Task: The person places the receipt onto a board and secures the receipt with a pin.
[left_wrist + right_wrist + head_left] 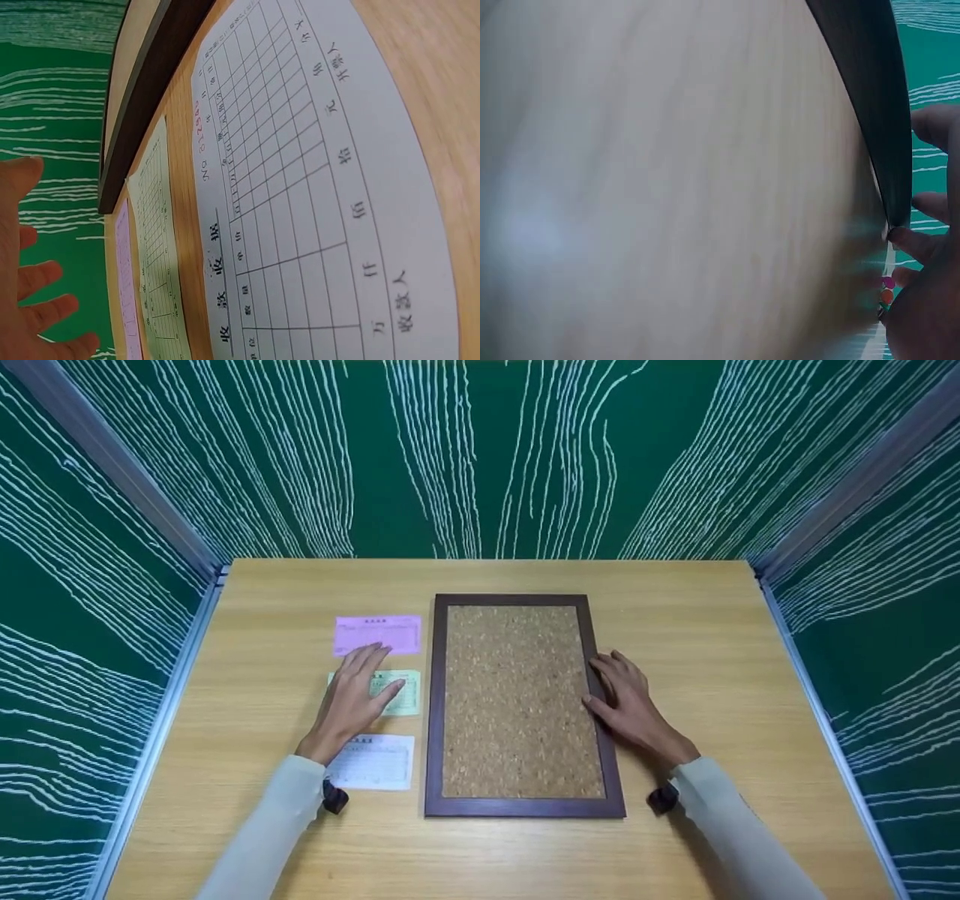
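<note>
A cork board (521,701) in a dark brown frame lies upright in front of me on the wooden table. At its right rail is my right hand (630,701), holding the edge with the thumb over the top and bent fingers along the outer side. My left hand (352,697) hovers with spread, relaxed fingers left of the board, holding nothing. Beneath and around it lies a column of receipt slips: a pink one (394,635), a green one (405,701) partly covered by the hand, and a white one (379,769), whose printed grid fills the left wrist view.
The wooden table (225,697) ends at a green back wall (502,457) with wavy white lines. Similar side panels stand left and right, edged with metal rails. Small pink and orange round bits (887,295) show beside the right fingers in the right wrist view.
</note>
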A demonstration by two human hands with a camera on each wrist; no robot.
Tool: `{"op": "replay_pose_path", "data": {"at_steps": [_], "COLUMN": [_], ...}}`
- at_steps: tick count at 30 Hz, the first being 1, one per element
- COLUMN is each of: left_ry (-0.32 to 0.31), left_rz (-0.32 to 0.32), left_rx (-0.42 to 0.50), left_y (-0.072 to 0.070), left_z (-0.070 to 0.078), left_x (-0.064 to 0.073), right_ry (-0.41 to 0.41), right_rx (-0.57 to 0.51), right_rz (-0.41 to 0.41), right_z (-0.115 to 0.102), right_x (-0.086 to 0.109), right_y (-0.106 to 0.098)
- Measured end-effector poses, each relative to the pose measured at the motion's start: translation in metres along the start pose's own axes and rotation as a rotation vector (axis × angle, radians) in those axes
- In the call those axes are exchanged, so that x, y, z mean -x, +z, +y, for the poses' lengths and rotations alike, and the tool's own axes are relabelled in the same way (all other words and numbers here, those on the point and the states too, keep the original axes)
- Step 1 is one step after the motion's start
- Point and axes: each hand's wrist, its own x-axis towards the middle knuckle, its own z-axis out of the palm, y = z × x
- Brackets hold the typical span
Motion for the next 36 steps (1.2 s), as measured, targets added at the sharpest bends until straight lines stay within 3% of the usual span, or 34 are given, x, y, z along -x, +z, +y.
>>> {"op": "replay_pose_path", "data": {"at_steps": [8, 19, 36], "left_ry": [-0.012, -0.06, -0.106], "left_rz": [-0.004, -0.054, -0.08], "left_rx": [0.024, 0.069, 0.113], "left_y": [-0.001, -0.007, -0.02], "left_z": [-0.003, -0.012, -0.031], "left_x": [-0.001, -0.004, -0.016], "right_ry": [-0.033, -0.076, -0.054], "right_rx": [-0.041, -0.059, -0.059], "right_rz": [0.0, 0.053, 0.049], "right_z": [0.002, 0.006, 0.006], "right_x": [0.003, 0.004, 0.004], "right_y": [0.0, 0.002, 0.003]}}
